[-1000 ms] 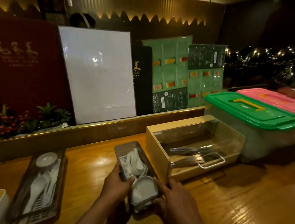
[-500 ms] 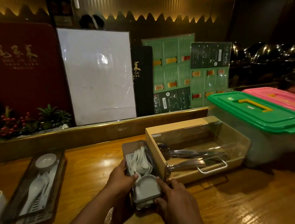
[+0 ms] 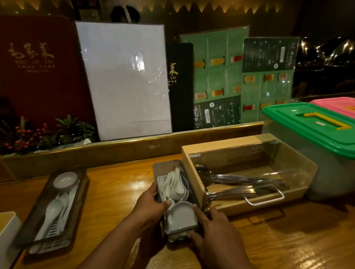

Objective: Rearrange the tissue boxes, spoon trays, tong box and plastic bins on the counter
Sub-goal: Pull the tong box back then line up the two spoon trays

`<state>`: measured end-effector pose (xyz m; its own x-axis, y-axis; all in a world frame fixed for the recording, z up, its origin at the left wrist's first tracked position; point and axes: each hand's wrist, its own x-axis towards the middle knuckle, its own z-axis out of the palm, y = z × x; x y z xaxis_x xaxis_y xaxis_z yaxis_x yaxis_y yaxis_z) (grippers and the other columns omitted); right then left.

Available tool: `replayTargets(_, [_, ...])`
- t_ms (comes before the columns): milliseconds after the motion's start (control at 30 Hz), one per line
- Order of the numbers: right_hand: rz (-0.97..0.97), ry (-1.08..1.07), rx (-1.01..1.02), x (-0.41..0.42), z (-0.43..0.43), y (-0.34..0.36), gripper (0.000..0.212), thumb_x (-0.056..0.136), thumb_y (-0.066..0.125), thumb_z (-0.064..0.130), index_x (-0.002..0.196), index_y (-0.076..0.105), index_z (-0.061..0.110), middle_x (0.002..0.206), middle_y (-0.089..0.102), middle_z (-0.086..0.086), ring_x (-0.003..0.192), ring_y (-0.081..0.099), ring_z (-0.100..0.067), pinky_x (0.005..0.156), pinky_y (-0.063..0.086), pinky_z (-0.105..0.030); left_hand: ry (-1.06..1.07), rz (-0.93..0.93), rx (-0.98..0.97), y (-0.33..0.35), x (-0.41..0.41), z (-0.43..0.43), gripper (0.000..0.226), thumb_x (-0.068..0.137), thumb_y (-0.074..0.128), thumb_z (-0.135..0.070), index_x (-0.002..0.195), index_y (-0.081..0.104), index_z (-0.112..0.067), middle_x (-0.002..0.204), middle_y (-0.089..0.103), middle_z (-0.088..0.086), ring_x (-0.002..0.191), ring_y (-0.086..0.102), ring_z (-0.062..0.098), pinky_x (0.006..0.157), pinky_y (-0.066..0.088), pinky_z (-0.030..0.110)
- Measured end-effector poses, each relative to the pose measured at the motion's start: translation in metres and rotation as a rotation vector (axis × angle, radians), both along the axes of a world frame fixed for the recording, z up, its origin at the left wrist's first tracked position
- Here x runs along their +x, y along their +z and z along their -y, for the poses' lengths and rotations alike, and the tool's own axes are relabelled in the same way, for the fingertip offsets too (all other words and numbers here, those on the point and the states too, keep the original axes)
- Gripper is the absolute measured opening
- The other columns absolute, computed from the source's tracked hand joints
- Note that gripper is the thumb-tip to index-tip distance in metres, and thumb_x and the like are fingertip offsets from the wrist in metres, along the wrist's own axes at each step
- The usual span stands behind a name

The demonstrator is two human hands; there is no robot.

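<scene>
A dark spoon tray (image 3: 166, 169) holding white spoons and a small white dish lies lengthwise on the wooden counter (image 3: 289, 242), pressed against the left side of the wooden tong box (image 3: 199, 175). My left hand (image 3: 150, 205) grips the tray's left edge and my right hand (image 3: 210, 230) holds its near right corner. The tong box has a clear lid and metal tongs inside. A second spoon tray (image 3: 50, 212) lies to the left. A white tissue box (image 3: 1, 242) sits at the far left edge. A green-lidded plastic bin (image 3: 322, 130) and a pink-lidded bin (image 3: 346, 106) stand at the right.
A raised wooden ledge (image 3: 130, 149) runs behind the counter, with upright menus, a white board (image 3: 126, 78) and a red-berry plant (image 3: 33, 136) behind it. Bare counter lies between the two trays and in front of the tong box.
The spoon tray has slid right and away from me, from a small gap to resting against the tong box. Both hands moved with it.
</scene>
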<state>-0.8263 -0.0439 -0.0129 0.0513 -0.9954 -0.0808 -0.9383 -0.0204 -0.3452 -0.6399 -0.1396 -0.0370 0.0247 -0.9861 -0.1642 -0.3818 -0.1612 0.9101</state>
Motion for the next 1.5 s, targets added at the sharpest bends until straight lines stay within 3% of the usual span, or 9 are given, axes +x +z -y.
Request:
replayTargets(167, [-0.141,0.028,-0.051,0.015,-0.006,0.025,0.077,0.084,0.055,0.062,0.15,0.023,0.039,0.145,0.034,-0.001,0.131,0.031,-0.022,0.11,0.034,-0.04,0.049,0.0,-0.087,0.005,0.009,-0.019,0.078,0.085,0.077,-0.025,0.149,0.036,-0.039,0.131,0.054,-0.016,0.122,0.056,0.015,0.096,0.054,0.04])
replayTargets(300, [-0.256,0.023,-0.088,0.05,-0.01,0.042,0.065,0.086,0.045,0.066,0.143,0.037,0.036,0.146,0.039,-0.002,0.134,0.034,-0.025,0.111,0.032,-0.045,0.078,0.17,-0.183,0.007,0.056,-0.042,0.073,0.083,0.077,-0.038,0.147,0.044,-0.033,0.146,0.051,-0.008,0.128,0.053,0.012,0.096,0.05,0.032])
replayTargets(467, [-0.153,0.24,-0.153,0.114,-0.008,0.039,0.062,0.087,0.045,0.066,0.141,0.042,0.035,0.138,0.045,0.0,0.126,0.04,-0.023,0.105,0.037,-0.041,0.086,0.299,-0.265,0.02,0.141,-0.065,0.056,0.084,0.073,-0.043,0.136,0.053,-0.04,0.139,0.055,-0.011,0.123,0.054,0.007,0.096,0.053,0.035])
replayTargets(667, [0.092,0.412,-0.131,0.241,-0.002,0.001,0.073,0.089,0.052,0.058,0.152,0.019,0.038,0.136,0.044,-0.005,0.121,0.043,-0.028,0.095,0.043,-0.04,0.162,0.429,-0.361,0.038,0.238,-0.087,0.05,0.084,0.076,-0.031,0.131,0.059,-0.032,0.134,0.059,-0.007,0.124,0.055,0.016,0.099,0.05,0.038])
replayTargets(767, [0.066,0.442,-0.114,0.291,0.008,-0.015,0.077,0.088,0.054,0.057,0.15,0.011,0.044,0.145,0.035,-0.012,0.124,0.04,-0.035,0.098,0.041,-0.047,0.19,0.5,-0.359,0.037,0.274,-0.086,0.049,0.083,0.077,-0.031,0.13,0.061,-0.029,0.133,0.06,-0.004,0.118,0.059,0.021,0.087,0.048,0.033])
replayTargets(867, [0.007,0.388,-0.111,0.306,0.01,-0.025,0.077,0.086,0.052,0.062,0.149,0.015,0.041,0.148,0.033,-0.014,0.125,0.038,-0.038,0.099,0.039,-0.051,0.175,0.565,-0.348,0.032,0.29,-0.075,0.053,0.082,0.078,-0.028,0.131,0.059,-0.026,0.135,0.057,0.002,0.116,0.059,0.026,0.082,0.044,0.031])
replayTargets(1000, [-0.015,0.282,-0.173,0.29,0.004,-0.029,0.069,0.086,0.049,0.064,0.146,0.026,0.038,0.136,0.044,-0.012,0.117,0.046,-0.037,0.089,0.044,-0.051,0.126,0.568,-0.291,0.02,0.285,-0.06,0.068,0.08,0.078,-0.029,0.141,0.05,-0.018,0.144,0.049,0.008,0.124,0.054,0.03,0.094,0.047,0.04])
replayTargets(1167, [-0.098,0.238,-0.154,0.238,0.0,-0.022,0.069,0.087,0.048,0.064,0.147,0.02,0.042,0.135,0.047,-0.012,0.117,0.046,-0.037,0.09,0.044,-0.051,0.157,0.419,-0.183,0.005,0.25,-0.052,0.078,0.078,0.08,-0.032,0.145,0.042,-0.016,0.146,0.048,0.013,0.128,0.051,0.034,0.095,0.045,0.043])
replayTargets(1500, [-0.173,0.043,-0.324,0.15,-0.027,-0.029,0.068,0.072,0.058,0.066,0.134,0.043,0.045,0.136,0.056,-0.01,0.126,0.052,-0.033,0.098,0.047,-0.049,0.064,-0.006,-0.079,-0.016,0.166,-0.048,0.083,0.069,0.088,-0.03,0.136,0.041,-0.037,0.128,0.065,-0.006,0.113,0.065,0.023,0.091,0.055,0.051])
